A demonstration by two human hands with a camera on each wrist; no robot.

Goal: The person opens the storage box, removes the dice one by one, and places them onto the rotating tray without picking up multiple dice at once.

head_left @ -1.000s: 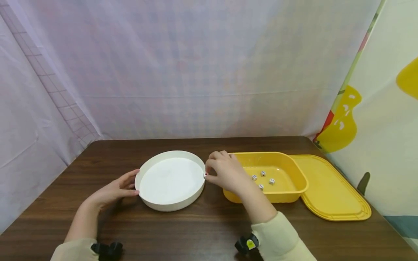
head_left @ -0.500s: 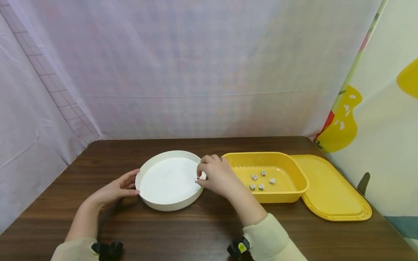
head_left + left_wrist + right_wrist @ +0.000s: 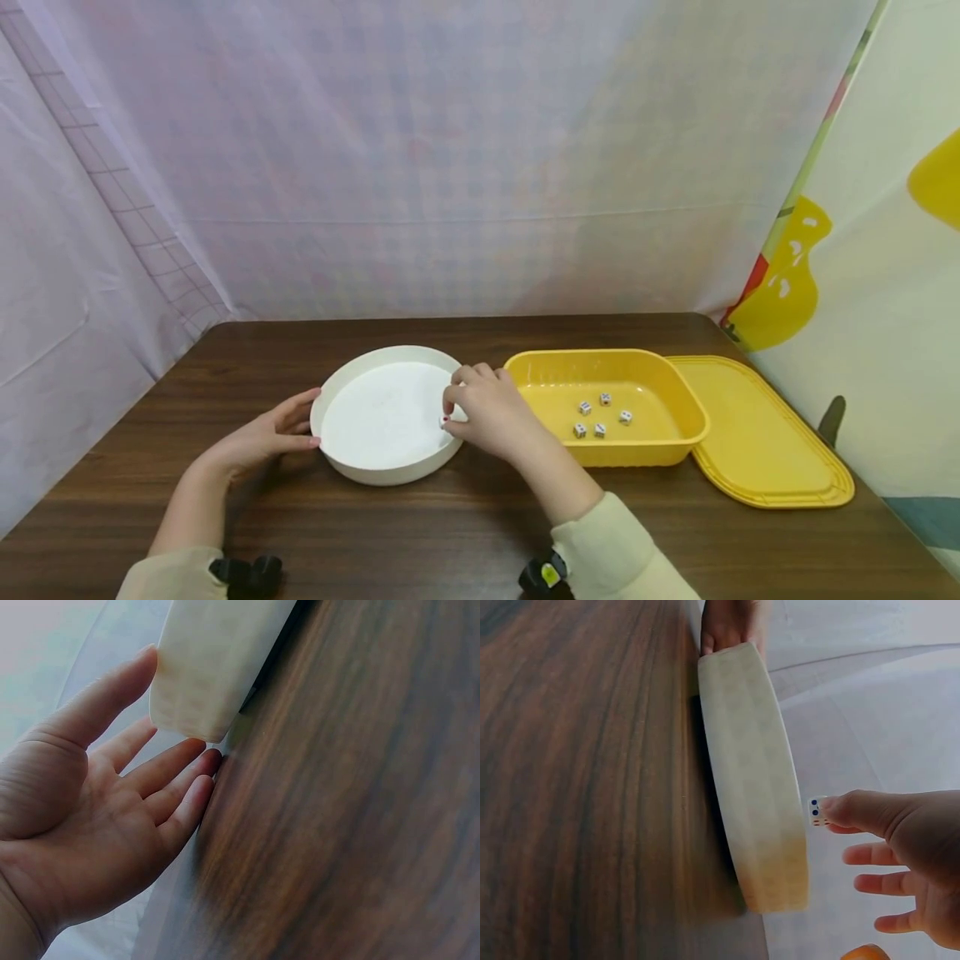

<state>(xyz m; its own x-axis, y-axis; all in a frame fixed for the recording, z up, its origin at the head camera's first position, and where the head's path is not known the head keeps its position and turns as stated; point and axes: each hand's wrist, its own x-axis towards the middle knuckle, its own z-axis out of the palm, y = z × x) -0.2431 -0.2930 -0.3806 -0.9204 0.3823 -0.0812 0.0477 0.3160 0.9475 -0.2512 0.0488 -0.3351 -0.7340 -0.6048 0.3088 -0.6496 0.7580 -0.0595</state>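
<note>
Head view: a die (image 3: 443, 423) is held over the white tray (image 3: 382, 477) by the right hand (image 3: 487, 412); left wrist: the tray is touched by the left hand (image 3: 97, 810), fingers extended; right wrist: the die is pinched between thumb and finger.

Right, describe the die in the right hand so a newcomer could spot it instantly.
On the dark wooden table stands a round white tray, beside a yellow tub. Over the tray's right side, the right hand pinches one small white die. It is the only die held; the other five dice lie in the tub.
</note>
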